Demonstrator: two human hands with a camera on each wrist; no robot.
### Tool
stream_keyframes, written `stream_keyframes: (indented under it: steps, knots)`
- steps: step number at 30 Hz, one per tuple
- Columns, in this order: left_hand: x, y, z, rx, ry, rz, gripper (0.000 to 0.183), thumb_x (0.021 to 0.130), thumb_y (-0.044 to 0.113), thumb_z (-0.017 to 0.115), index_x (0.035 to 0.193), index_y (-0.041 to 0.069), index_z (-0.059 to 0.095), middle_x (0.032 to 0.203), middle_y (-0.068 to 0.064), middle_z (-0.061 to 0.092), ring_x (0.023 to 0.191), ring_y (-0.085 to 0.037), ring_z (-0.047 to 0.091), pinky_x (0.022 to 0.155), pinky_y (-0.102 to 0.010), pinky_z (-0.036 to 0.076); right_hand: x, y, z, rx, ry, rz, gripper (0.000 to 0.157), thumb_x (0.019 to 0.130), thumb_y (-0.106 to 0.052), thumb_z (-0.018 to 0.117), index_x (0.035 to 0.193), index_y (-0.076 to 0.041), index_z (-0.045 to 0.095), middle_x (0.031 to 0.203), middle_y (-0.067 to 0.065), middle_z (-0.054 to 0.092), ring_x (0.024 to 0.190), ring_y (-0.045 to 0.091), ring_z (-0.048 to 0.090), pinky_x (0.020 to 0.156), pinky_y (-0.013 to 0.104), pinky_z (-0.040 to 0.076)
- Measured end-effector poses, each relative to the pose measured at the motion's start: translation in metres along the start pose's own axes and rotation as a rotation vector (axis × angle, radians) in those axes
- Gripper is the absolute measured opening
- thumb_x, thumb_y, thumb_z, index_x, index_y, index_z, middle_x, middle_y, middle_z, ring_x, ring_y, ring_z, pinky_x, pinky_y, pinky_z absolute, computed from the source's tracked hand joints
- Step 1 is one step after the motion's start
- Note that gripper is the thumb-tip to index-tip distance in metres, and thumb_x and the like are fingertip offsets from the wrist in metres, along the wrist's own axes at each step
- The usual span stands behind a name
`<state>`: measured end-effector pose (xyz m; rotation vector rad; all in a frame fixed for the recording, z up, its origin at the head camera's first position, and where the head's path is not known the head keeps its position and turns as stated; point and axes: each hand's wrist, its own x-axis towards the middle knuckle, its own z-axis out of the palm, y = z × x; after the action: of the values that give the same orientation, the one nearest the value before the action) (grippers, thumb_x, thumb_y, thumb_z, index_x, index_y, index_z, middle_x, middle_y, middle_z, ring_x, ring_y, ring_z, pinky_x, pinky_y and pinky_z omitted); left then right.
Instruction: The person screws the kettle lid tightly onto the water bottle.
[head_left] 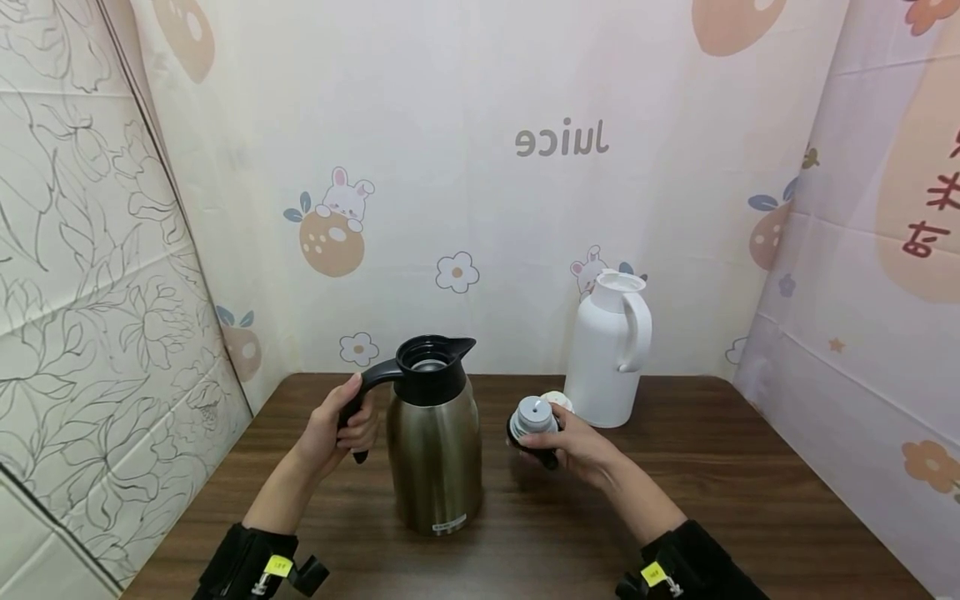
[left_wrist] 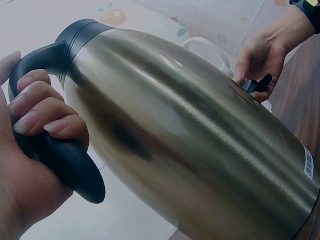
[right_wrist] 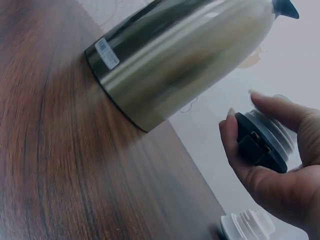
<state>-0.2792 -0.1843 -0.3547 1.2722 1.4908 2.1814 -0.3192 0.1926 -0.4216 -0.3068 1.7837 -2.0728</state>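
A brushed-metal thermos jug (head_left: pixel 435 458) with a black collar and spout stands upright on the table, its top uncovered. My left hand (head_left: pixel 336 429) grips its black handle (left_wrist: pixel 50 155), fingers curled round it. To the right of the jug, my right hand (head_left: pixel 581 446) holds a jug stopper (head_left: pixel 534 417) just above the table, with its grey ribbed plug facing up. In the right wrist view, thumb and fingers pinch the rim of its black cap (right_wrist: pixel 257 145). The jug's inside is mostly hidden.
A white jug (head_left: pixel 603 358) without a lid stands at the back right, its handle to the right. Beside it a white stopper (right_wrist: pixel 247 225) lies on the table, partly behind my right hand in the head view. Printed cloth walls (head_left: pixel 465 208) enclose the wooden table (head_left: pixel 525 542).
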Motion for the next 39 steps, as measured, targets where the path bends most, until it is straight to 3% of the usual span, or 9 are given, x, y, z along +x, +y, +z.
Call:
stream_keyframes:
  steps: [5,8,13,18,26,32,39]
  knots:
    - [0.001,0.001,0.0,0.0,-0.005,0.012,0.049,0.111,0.024,0.012,0.068,0.004,0.023,0.052,-0.003,0.02,0.038,-0.018,0.015,0.036,-0.041,0.006,-0.001,-0.004,-0.005,0.208,-0.131,-0.006,0.057,0.097,0.001,0.056,0.145,-0.004,0.025,0.129,0.023,0.056,0.113,0.036,0.06,0.089,0.038,0.057]
    - [0.001,0.001,0.0,0.002,-0.004,0.013,0.049,0.111,0.024,0.011,0.068,0.004,0.023,0.052,-0.003,0.02,0.038,-0.018,0.016,0.035,-0.04,0.006,-0.002,-0.006,-0.01,0.339,-0.221,-0.035,0.048,0.105,-0.01,0.044,0.147,-0.007,0.021,0.134,0.025,0.053,0.123,0.043,0.051,0.095,0.045,0.053]
    - [0.001,0.001,-0.001,0.005,-0.009,0.016,0.048,0.11,0.024,0.011,0.068,0.004,0.024,0.052,-0.003,0.02,0.038,-0.018,0.016,0.035,-0.039,0.007,-0.001,-0.009,-0.015,0.508,-0.28,-0.068,0.053,0.108,-0.034,0.03,0.151,-0.006,0.014,0.144,0.026,0.039,0.134,0.049,0.033,0.103,0.056,0.043]
    - [0.001,0.0,-0.002,0.001,-0.012,0.018,0.048,0.11,0.023,0.01,0.069,0.005,0.024,0.052,-0.002,0.021,0.038,-0.017,0.016,0.035,-0.038,0.007,-0.001,-0.008,-0.016,0.55,-0.225,-0.07,0.046,0.11,-0.03,0.024,0.15,-0.009,0.019,0.146,0.022,0.037,0.135,0.046,0.034,0.102,0.057,0.043]
    - [0.001,-0.001,-0.001,-0.007,-0.017,0.014,0.048,0.111,0.024,0.01,0.069,0.004,0.024,0.053,-0.002,0.021,0.038,-0.018,0.015,0.034,-0.037,0.007,-0.008,-0.011,-0.012,0.55,-0.152,-0.062,0.037,0.11,-0.027,0.031,0.145,-0.014,0.035,0.137,0.015,0.048,0.122,0.035,0.051,0.095,0.052,0.049]
    - [0.001,-0.001,-0.001,-0.005,-0.018,0.014,0.048,0.11,0.024,0.01,0.069,0.004,0.024,0.053,-0.003,0.021,0.038,-0.018,0.016,0.034,-0.037,0.007,-0.012,-0.014,-0.011,0.517,-0.232,-0.116,0.04,0.11,-0.031,0.027,0.145,-0.015,0.038,0.139,0.018,0.053,0.124,0.032,0.049,0.091,0.044,0.051]
    - [0.0,-0.001,0.0,-0.004,-0.012,0.014,0.048,0.11,0.023,0.01,0.069,0.003,0.023,0.053,-0.003,0.021,0.038,-0.018,0.016,0.035,-0.038,0.007,-0.01,-0.013,-0.012,0.558,-0.336,-0.189,0.049,0.109,-0.03,0.019,0.151,-0.006,0.025,0.154,0.029,0.031,0.14,0.042,0.028,0.089,0.041,0.051]
